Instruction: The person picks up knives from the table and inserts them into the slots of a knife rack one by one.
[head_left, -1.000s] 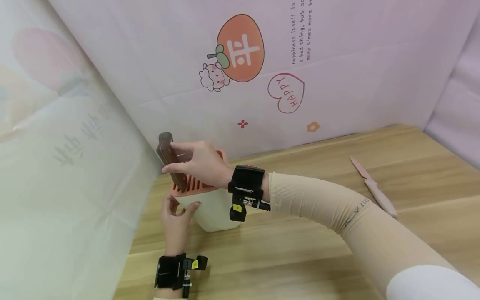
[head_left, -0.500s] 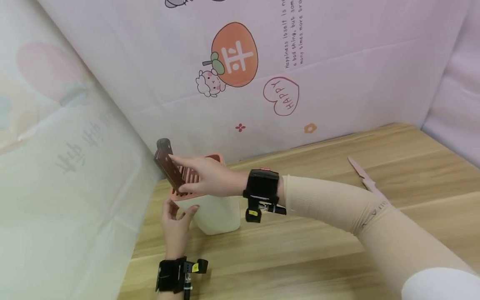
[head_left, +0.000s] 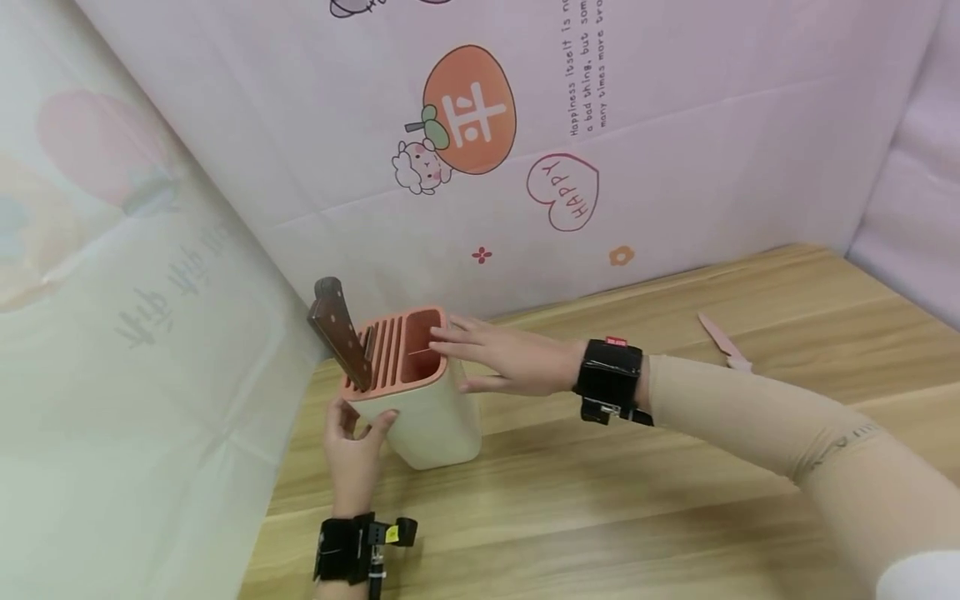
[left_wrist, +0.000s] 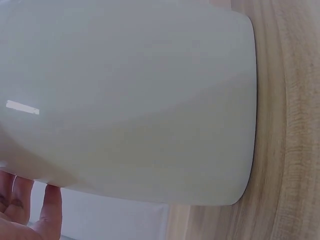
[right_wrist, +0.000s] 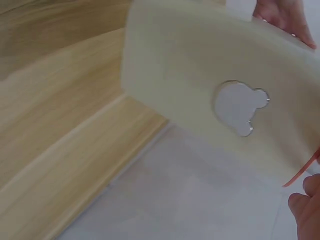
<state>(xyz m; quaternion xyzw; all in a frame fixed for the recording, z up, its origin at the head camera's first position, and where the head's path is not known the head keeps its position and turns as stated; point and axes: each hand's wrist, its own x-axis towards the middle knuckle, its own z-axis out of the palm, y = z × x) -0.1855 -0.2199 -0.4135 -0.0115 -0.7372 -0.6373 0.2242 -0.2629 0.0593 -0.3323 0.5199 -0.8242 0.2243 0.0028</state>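
Observation:
A cream knife block [head_left: 431,425] with an orange slotted top [head_left: 386,387] stands upright on the table. One knife with a brown handle [head_left: 339,333] leans from a slot at its left end; the blade is hidden inside. My left hand [head_left: 356,446] holds the block's near left corner, with the thumb on the front face. In the left wrist view its fingers [left_wrist: 50,212] touch the block's edge. My right hand [head_left: 517,358], fingers spread and holding nothing, is at the block's right end beside the open compartment. Whether its fingertips touch the rim, I cannot tell.
A pink knife [head_left: 722,340] lies on the wooden table [head_left: 570,500] to the right, its handle partly hidden by my right sleeve. Printed cloth walls [head_left: 675,167] rise at the back and left. A bear-shaped cutout [right_wrist: 235,107] shows on the block's side.
My right hand let go of the brown-handled knife and moved right to the block's right end. The knife sat slightly deeper by half a second ago. My left hand stayed on the block.

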